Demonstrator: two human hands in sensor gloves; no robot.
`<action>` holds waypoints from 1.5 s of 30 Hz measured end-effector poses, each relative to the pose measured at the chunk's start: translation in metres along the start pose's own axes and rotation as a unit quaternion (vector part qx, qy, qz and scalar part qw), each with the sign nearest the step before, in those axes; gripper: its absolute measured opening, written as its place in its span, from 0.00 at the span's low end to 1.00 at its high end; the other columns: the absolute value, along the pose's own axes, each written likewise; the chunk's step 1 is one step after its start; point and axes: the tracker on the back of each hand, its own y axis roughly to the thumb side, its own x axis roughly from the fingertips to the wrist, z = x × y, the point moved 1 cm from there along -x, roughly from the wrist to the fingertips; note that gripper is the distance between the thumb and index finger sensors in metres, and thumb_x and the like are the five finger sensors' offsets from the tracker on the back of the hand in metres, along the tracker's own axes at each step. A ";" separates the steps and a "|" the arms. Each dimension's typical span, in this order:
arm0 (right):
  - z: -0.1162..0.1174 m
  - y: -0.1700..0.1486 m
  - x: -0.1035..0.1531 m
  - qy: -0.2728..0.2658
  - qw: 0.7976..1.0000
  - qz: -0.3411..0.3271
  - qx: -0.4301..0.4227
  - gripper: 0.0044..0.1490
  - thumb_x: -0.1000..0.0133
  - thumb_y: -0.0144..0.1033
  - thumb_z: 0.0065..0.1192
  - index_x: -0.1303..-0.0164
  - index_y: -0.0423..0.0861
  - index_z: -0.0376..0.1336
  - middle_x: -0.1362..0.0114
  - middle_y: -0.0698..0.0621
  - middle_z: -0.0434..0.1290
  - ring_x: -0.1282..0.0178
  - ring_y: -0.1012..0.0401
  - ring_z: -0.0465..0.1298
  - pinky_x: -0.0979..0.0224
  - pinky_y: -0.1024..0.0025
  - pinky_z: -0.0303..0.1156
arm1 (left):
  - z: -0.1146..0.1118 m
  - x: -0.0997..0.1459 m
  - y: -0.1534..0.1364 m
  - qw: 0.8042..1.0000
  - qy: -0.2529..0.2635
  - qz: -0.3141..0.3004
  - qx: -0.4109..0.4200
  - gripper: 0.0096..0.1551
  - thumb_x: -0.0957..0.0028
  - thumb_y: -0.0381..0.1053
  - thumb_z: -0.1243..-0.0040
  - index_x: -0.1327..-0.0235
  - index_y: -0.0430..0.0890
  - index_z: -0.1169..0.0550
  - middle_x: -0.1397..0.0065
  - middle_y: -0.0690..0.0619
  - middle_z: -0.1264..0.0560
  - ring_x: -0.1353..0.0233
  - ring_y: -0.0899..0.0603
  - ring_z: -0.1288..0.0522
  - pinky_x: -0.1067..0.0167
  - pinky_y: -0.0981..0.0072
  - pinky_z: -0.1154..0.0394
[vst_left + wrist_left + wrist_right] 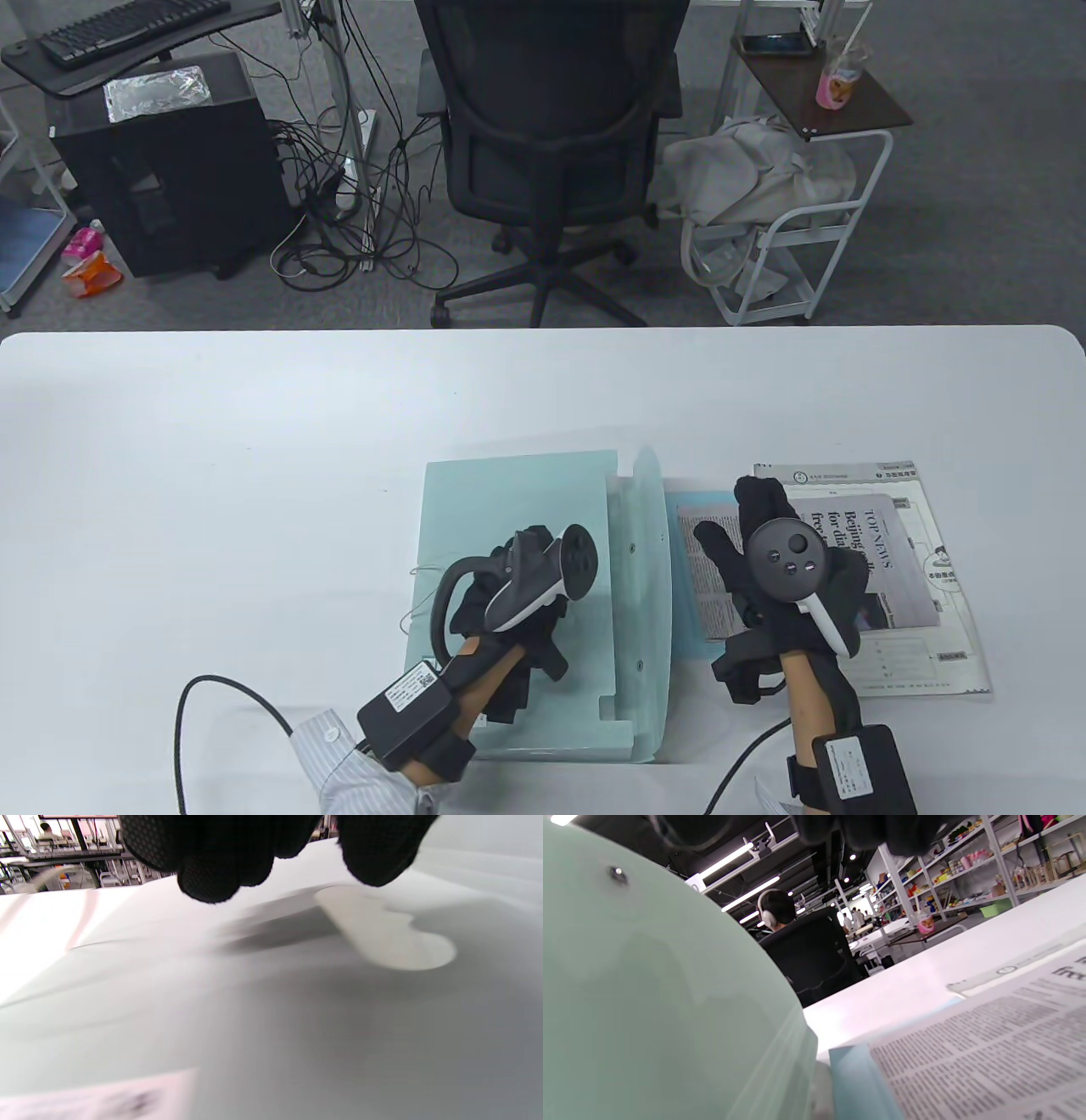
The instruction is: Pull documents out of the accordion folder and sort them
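A pale green translucent accordion folder lies flat at the table's middle, its flap open to the right. My left hand rests on the folder body. In the left wrist view its fingertips hang just over the folder surface, holding nothing. My right hand lies flat, fingers spread, on a newspaper sheet. That sheet sits on a light blue sheet and a larger white printed document. The right wrist view shows the flap, the blue sheet and the newsprint.
The white table stretches left and far of the folder. A black cable trails from my left wrist at the near edge. An office chair and a white cart stand beyond the far edge.
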 end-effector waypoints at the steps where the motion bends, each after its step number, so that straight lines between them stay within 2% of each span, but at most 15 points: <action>1: 0.001 0.000 0.000 0.001 1.000 0.000 0.001 0.48 0.45 0.56 0.44 0.22 0.39 0.43 0.17 0.33 0.50 0.22 0.35 0.56 0.22 0.38 0.52 | -0.002 0.001 -0.007 1.000 -0.014 -0.002 -0.002 0.43 0.38 0.59 0.42 0.16 0.40 0.40 0.19 0.41 0.34 0.25 0.32 0.29 0.31 0.42 0.32; 4: 0.003 0.001 0.000 0.005 1.000 -0.001 0.006 0.48 0.45 0.56 0.44 0.22 0.39 0.43 0.17 0.33 0.50 0.22 0.35 0.56 0.22 0.38 0.52 | -0.013 0.007 -0.035 0.998 -0.053 0.012 -0.037 0.43 0.38 0.59 0.42 0.15 0.42 0.40 0.15 0.41 0.38 0.19 0.29 0.37 0.27 0.37 0.38; 7: 0.007 0.002 0.000 0.009 1.000 -0.002 0.013 0.48 0.45 0.56 0.44 0.22 0.39 0.43 0.17 0.33 0.50 0.22 0.35 0.56 0.22 0.38 0.52 | -0.021 0.014 -0.059 0.996 -0.069 0.030 -0.055 0.42 0.38 0.58 0.42 0.15 0.43 0.40 0.13 0.40 0.42 0.17 0.27 0.42 0.25 0.34 0.43; 12: 0.015 0.006 0.000 0.019 0.999 -0.007 0.031 0.48 0.45 0.56 0.44 0.22 0.38 0.43 0.18 0.33 0.50 0.22 0.35 0.57 0.22 0.38 0.52 | -0.039 0.017 -0.085 0.994 -0.099 0.039 -0.022 0.42 0.38 0.58 0.43 0.14 0.45 0.42 0.12 0.38 0.46 0.16 0.27 0.45 0.25 0.33 0.45; 16: 0.023 0.011 0.001 0.027 0.998 -0.016 0.046 0.48 0.45 0.56 0.44 0.23 0.38 0.43 0.18 0.33 0.50 0.22 0.35 0.57 0.23 0.39 0.53 | -0.050 0.011 -0.090 0.992 -0.119 0.035 0.003 0.42 0.37 0.59 0.44 0.14 0.46 0.44 0.12 0.38 0.46 0.16 0.27 0.45 0.25 0.33 0.45; 18: 0.028 0.015 0.003 0.032 0.998 -0.025 0.054 0.48 0.45 0.56 0.44 0.23 0.38 0.44 0.18 0.33 0.51 0.22 0.35 0.57 0.23 0.39 0.53 | -0.051 0.009 -0.089 0.992 -0.119 0.034 -0.013 0.43 0.37 0.60 0.44 0.14 0.46 0.45 0.13 0.38 0.46 0.16 0.27 0.44 0.25 0.33 0.45; 24: 0.047 0.042 0.012 0.023 0.991 -0.095 0.096 0.44 0.44 0.54 0.44 0.24 0.40 0.47 0.20 0.35 0.56 0.25 0.38 0.63 0.24 0.42 0.59 | -0.054 0.008 -0.084 0.993 -0.110 0.034 -0.040 0.44 0.39 0.61 0.44 0.15 0.46 0.44 0.13 0.39 0.44 0.17 0.27 0.42 0.25 0.33 0.44; 27: 0.061 0.062 0.022 0.030 0.980 -0.157 0.119 0.41 0.44 0.52 0.44 0.25 0.41 0.49 0.20 0.37 0.58 0.26 0.40 0.66 0.25 0.44 0.62 | -0.054 0.008 -0.086 0.993 -0.110 0.030 -0.031 0.44 0.38 0.61 0.43 0.15 0.46 0.44 0.14 0.39 0.44 0.17 0.28 0.42 0.25 0.33 0.44; 30: 0.082 0.082 0.034 0.063 0.962 -0.221 0.145 0.38 0.43 0.50 0.43 0.26 0.43 0.50 0.21 0.39 0.59 0.26 0.41 0.67 0.25 0.45 0.63 | -0.054 0.008 -0.089 0.994 -0.108 0.025 -0.020 0.44 0.39 0.61 0.43 0.15 0.46 0.44 0.14 0.39 0.44 0.17 0.28 0.42 0.25 0.33 0.44; 33: 0.101 0.094 0.045 0.069 0.944 -0.258 0.193 0.36 0.43 0.47 0.42 0.26 0.42 0.50 0.21 0.39 0.61 0.27 0.42 0.68 0.26 0.46 0.65 | -0.054 0.008 -0.092 0.994 -0.105 0.020 -0.010 0.44 0.39 0.62 0.44 0.15 0.46 0.44 0.14 0.40 0.44 0.17 0.28 0.42 0.26 0.33 0.44; 36: 0.116 0.098 0.053 0.086 0.928 -0.280 0.229 0.37 0.42 0.47 0.39 0.25 0.42 0.47 0.21 0.39 0.59 0.26 0.42 0.67 0.26 0.46 0.64 | -0.054 0.008 -0.093 0.994 -0.105 0.018 -0.007 0.44 0.39 0.62 0.44 0.16 0.46 0.44 0.14 0.40 0.44 0.17 0.28 0.42 0.26 0.33 0.44; 39: 0.137 0.099 0.061 0.139 0.915 -0.291 0.243 0.38 0.42 0.48 0.40 0.24 0.42 0.46 0.19 0.37 0.55 0.25 0.40 0.64 0.24 0.44 0.62 | -0.055 0.008 -0.092 0.995 -0.102 0.017 -0.012 0.44 0.39 0.62 0.44 0.16 0.46 0.44 0.14 0.40 0.44 0.17 0.28 0.42 0.26 0.33 0.44; 42: 0.153 0.101 0.066 0.156 0.892 -0.309 0.292 0.39 0.42 0.49 0.39 0.24 0.43 0.45 0.19 0.37 0.53 0.23 0.39 0.61 0.24 0.43 0.60 | -0.055 0.008 -0.092 0.995 -0.102 0.017 -0.014 0.44 0.39 0.62 0.44 0.16 0.46 0.43 0.14 0.39 0.44 0.17 0.28 0.42 0.26 0.33 0.43; 45: 0.164 0.103 0.069 0.165 0.880 -0.314 0.315 0.38 0.42 0.48 0.39 0.24 0.43 0.45 0.19 0.37 0.52 0.23 0.37 0.59 0.24 0.42 0.58 | -0.055 0.008 -0.091 0.995 -0.102 0.017 -0.015 0.44 0.39 0.61 0.44 0.15 0.46 0.44 0.14 0.39 0.44 0.19 0.29 0.38 0.27 0.35 0.40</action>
